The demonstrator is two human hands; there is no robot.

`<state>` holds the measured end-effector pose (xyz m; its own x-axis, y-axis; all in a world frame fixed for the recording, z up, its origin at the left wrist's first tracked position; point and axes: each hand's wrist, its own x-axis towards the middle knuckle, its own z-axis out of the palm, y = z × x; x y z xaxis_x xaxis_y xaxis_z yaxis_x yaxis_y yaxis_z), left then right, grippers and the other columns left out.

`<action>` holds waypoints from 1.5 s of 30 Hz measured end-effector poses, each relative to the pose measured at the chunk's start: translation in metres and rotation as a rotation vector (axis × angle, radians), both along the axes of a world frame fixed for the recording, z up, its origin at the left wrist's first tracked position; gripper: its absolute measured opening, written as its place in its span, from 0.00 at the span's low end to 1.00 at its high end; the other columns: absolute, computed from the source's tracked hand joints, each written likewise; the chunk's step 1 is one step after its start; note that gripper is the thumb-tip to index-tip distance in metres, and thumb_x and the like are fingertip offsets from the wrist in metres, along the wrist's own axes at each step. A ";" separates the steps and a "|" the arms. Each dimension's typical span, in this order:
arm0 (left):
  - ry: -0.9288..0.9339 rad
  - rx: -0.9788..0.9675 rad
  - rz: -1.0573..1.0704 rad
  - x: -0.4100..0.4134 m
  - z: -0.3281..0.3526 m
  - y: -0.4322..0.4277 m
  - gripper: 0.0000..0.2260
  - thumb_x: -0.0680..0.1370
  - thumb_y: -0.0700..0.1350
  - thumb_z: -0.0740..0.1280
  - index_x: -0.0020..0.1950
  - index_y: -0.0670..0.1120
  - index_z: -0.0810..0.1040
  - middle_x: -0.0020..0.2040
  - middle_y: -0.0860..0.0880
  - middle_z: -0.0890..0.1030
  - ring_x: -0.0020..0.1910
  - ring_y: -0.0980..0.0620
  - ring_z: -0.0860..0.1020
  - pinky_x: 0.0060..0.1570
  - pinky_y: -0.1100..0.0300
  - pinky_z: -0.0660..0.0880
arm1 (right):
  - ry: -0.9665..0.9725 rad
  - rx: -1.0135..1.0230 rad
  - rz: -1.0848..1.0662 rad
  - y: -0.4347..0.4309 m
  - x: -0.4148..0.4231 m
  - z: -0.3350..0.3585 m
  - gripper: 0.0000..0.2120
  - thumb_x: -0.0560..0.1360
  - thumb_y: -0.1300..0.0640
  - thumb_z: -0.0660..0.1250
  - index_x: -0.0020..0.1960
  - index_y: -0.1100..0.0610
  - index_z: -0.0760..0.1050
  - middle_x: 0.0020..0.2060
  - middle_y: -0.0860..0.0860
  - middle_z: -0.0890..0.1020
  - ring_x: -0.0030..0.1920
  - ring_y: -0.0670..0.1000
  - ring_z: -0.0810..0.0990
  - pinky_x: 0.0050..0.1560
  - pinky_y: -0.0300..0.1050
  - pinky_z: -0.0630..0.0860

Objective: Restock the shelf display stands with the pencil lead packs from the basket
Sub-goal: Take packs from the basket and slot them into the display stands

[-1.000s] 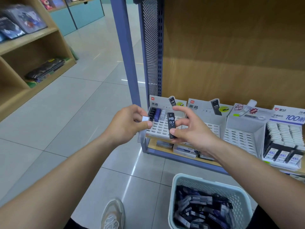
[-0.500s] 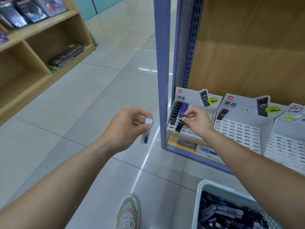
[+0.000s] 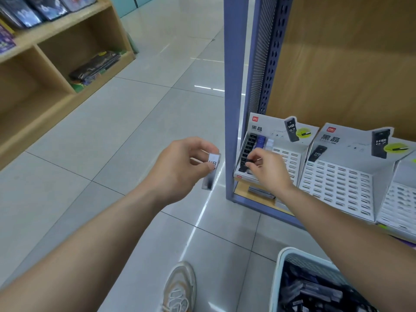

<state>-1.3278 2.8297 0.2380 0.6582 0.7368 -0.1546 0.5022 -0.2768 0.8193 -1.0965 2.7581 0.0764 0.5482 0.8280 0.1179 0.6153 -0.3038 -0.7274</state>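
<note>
My left hand [image 3: 180, 170] holds a clear pencil lead pack [image 3: 211, 171] with a white HB label, hanging over the floor left of the shelf post. My right hand [image 3: 267, 170] pinches a black lead pack [image 3: 245, 164] at the left column of the leftmost white display stand [image 3: 290, 158], where black, blue and clear packs fill the top slots. A second slotted stand [image 3: 337, 188] to its right has bare slots. The pale basket [image 3: 281, 266] at lower right holds several dark packs.
A blue shelf post [image 3: 234, 97] stands between my hands. A wooden shelf unit [image 3: 45, 70] with dark packets lines the left. My shoe [image 3: 180, 287] rests on the grey tiled floor. More stands [image 3: 398, 199] continue at the right edge.
My right hand carried the black pack from mid-air down into the left column of the leftmost stand. The view shifted left. My left hand still holds its clear pack.
</note>
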 end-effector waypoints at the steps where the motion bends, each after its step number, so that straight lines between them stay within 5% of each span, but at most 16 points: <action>1: -0.002 -0.001 0.004 0.000 0.000 0.000 0.08 0.78 0.42 0.72 0.52 0.55 0.82 0.44 0.53 0.85 0.41 0.53 0.83 0.46 0.49 0.81 | -0.033 0.011 0.030 0.001 -0.001 0.001 0.05 0.76 0.61 0.72 0.50 0.54 0.82 0.44 0.49 0.84 0.42 0.47 0.82 0.48 0.46 0.81; 8: -0.025 -0.002 0.038 -0.004 -0.002 0.005 0.07 0.77 0.42 0.74 0.49 0.54 0.82 0.42 0.55 0.85 0.34 0.56 0.79 0.43 0.43 0.79 | -0.223 -0.142 0.155 0.007 -0.006 0.002 0.10 0.80 0.60 0.66 0.59 0.56 0.83 0.52 0.54 0.82 0.53 0.56 0.80 0.56 0.53 0.77; 12: -0.053 0.007 0.016 -0.001 -0.003 0.005 0.09 0.77 0.41 0.74 0.48 0.56 0.84 0.41 0.57 0.84 0.35 0.58 0.79 0.38 0.57 0.77 | -0.219 -0.148 0.132 0.002 -0.010 0.031 0.10 0.80 0.56 0.66 0.59 0.54 0.82 0.51 0.51 0.80 0.50 0.52 0.80 0.52 0.51 0.78; 16: -0.030 0.021 -0.024 0.007 -0.003 -0.004 0.10 0.78 0.42 0.73 0.51 0.57 0.85 0.42 0.55 0.83 0.38 0.57 0.80 0.37 0.67 0.74 | 0.207 0.050 0.125 -0.024 -0.026 0.089 0.08 0.80 0.59 0.66 0.53 0.50 0.82 0.42 0.47 0.84 0.41 0.45 0.83 0.44 0.42 0.81; 20: -0.005 0.004 -0.067 0.018 0.002 -0.022 0.12 0.78 0.40 0.73 0.54 0.57 0.80 0.45 0.53 0.83 0.43 0.51 0.82 0.43 0.62 0.77 | 0.568 0.112 0.198 -0.065 -0.044 0.144 0.08 0.81 0.61 0.65 0.53 0.53 0.81 0.42 0.53 0.85 0.42 0.52 0.86 0.42 0.43 0.83; 23: -0.033 -0.025 -0.093 0.026 0.005 -0.039 0.14 0.75 0.39 0.75 0.54 0.55 0.79 0.43 0.52 0.84 0.45 0.48 0.83 0.46 0.56 0.78 | 0.616 0.136 0.174 -0.091 -0.054 0.164 0.05 0.78 0.64 0.69 0.53 0.58 0.80 0.42 0.55 0.83 0.42 0.55 0.86 0.42 0.43 0.83; 29: -0.159 -0.129 -0.167 0.036 0.010 -0.062 0.14 0.73 0.37 0.78 0.53 0.49 0.80 0.42 0.48 0.86 0.45 0.48 0.85 0.51 0.59 0.80 | 0.656 0.124 0.102 -0.123 -0.049 0.171 0.07 0.75 0.65 0.73 0.52 0.61 0.80 0.42 0.58 0.83 0.39 0.53 0.86 0.43 0.46 0.84; 34: -0.091 -0.056 -0.227 0.042 0.000 -0.070 0.11 0.75 0.37 0.76 0.51 0.51 0.80 0.44 0.49 0.86 0.45 0.48 0.84 0.49 0.59 0.80 | 0.580 0.095 0.076 -0.130 -0.040 0.157 0.04 0.74 0.65 0.74 0.48 0.61 0.82 0.40 0.58 0.84 0.38 0.55 0.85 0.42 0.46 0.84; 37: 0.179 0.227 -0.359 0.038 -0.003 -0.057 0.10 0.78 0.46 0.73 0.57 0.55 0.80 0.53 0.56 0.83 0.51 0.56 0.80 0.50 0.65 0.75 | 0.417 0.050 0.019 -0.125 -0.021 0.139 0.04 0.73 0.62 0.76 0.46 0.56 0.83 0.39 0.53 0.85 0.37 0.52 0.83 0.43 0.48 0.82; 41: 0.352 0.426 -0.366 0.028 0.000 -0.040 0.13 0.79 0.55 0.69 0.63 0.56 0.79 0.61 0.58 0.80 0.57 0.57 0.76 0.55 0.60 0.74 | 0.191 -0.017 -0.043 -0.107 0.016 0.106 0.04 0.74 0.61 0.75 0.44 0.54 0.82 0.38 0.46 0.84 0.36 0.39 0.80 0.39 0.32 0.76; 45: 0.372 0.497 -0.312 0.021 0.001 -0.028 0.13 0.79 0.58 0.67 0.63 0.59 0.78 0.61 0.60 0.79 0.58 0.57 0.76 0.54 0.58 0.74 | 0.031 -0.056 -0.081 -0.078 0.048 0.076 0.05 0.76 0.61 0.73 0.44 0.52 0.81 0.38 0.43 0.82 0.38 0.39 0.80 0.38 0.25 0.72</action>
<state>-1.3070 2.8018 0.2388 0.8198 0.5631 -0.1038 0.5605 -0.7521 0.3467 -1.0489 2.6805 0.1520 0.6164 0.7856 0.0549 0.5645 -0.3921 -0.7263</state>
